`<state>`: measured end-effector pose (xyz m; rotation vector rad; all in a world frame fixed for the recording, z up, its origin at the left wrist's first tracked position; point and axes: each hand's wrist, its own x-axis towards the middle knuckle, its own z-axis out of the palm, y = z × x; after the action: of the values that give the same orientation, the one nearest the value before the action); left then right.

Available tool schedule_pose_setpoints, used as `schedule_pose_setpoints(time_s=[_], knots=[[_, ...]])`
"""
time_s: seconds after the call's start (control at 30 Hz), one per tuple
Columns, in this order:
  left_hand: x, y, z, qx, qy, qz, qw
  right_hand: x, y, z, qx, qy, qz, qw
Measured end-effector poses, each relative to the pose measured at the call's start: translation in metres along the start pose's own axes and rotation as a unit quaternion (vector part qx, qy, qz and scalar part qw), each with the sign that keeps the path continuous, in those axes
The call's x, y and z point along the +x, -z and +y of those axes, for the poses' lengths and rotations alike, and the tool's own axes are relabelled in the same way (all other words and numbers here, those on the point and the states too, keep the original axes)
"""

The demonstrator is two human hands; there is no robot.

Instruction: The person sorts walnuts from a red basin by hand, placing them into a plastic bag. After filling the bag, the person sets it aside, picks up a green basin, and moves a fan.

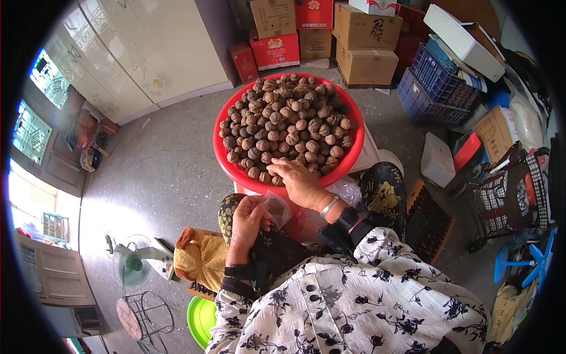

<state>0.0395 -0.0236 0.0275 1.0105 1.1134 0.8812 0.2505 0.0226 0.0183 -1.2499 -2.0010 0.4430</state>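
Observation:
A red basin [356,147] heaped with brown walnuts [283,118] stands in front of my knees. My right hand [299,182] reaches over its near rim, fingers stretched out and spread on the nearest walnuts; a bracelet circles the wrist. Just outside the rim, to the left, my left hand [248,217] is closed, thumb and fingers pinching the edge of a clear plastic bag [276,207]. The bag hangs between my two hands over my lap, and something brownish shows through it.
Cardboard boxes [368,38] are stacked behind the basin. Blue crates [439,82], a white bin [437,158] and a checked bag [507,197] stand at right. A fan [132,262], a wire-legged stool [132,318] and a green basin [200,318] are at left.

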Motion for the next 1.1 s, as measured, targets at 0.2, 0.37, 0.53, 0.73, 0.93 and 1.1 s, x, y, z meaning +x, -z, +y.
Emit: schedule_pose_setpoints(time_s=[0.2,0.37,0.53,0.73,0.93,1.1], knots=[[-0.001,-0.001,0.001,-0.001,0.005,0.002,1.000,0.004,0.001,0.002,-0.034,0.038,-0.014,0.999],[-0.003,-0.003,0.004,-0.011,0.005,0.005,1.000,0.007,-0.002,0.004,-0.006,-0.011,-0.010,1.000],[-0.002,-0.002,0.002,-0.011,-0.001,0.004,1.000,0.010,-0.001,0.003,0.039,-0.015,0.055,0.998],[0.000,-0.002,0.000,-0.008,0.005,0.007,1.000,0.012,0.009,-0.006,0.107,-0.136,-0.029,0.984],[-0.002,-0.003,0.002,-0.007,0.004,0.008,1.000,0.008,0.000,0.001,0.079,-0.069,0.036,0.994],[-0.002,-0.003,0.002,-0.005,0.002,0.009,1.000,0.005,-0.003,0.005,0.114,-0.073,0.048,0.990]])
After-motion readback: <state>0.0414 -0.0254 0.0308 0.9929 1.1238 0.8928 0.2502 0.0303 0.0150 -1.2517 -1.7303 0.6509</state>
